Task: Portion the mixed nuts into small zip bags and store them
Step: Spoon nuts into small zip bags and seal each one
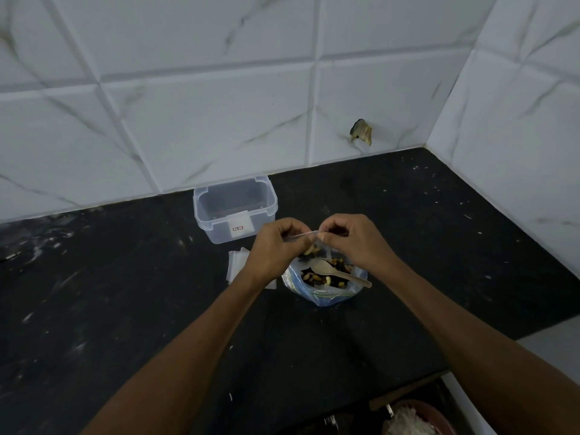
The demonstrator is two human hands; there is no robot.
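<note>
A small clear zip bag [309, 243] with a few nuts in it hangs between my hands, above the big bag. My left hand [276, 246] pinches its top edge on the left. My right hand [348, 240] pinches the same zip strip on the right. Below them an open large plastic bag of mixed nuts [323, 282] sits on the black counter, with a wooden spoon [339, 273] resting in the nuts, handle pointing right. A stack of empty small zip bags [238, 265] lies flat to the left, partly under my left wrist.
A clear plastic box [235, 208] without a lid stands behind my hands, near the tiled wall. The black counter [125, 293] ends at a corner wall on the right. A bowl with white contents [414, 419] shows below the counter's front edge at the lower right.
</note>
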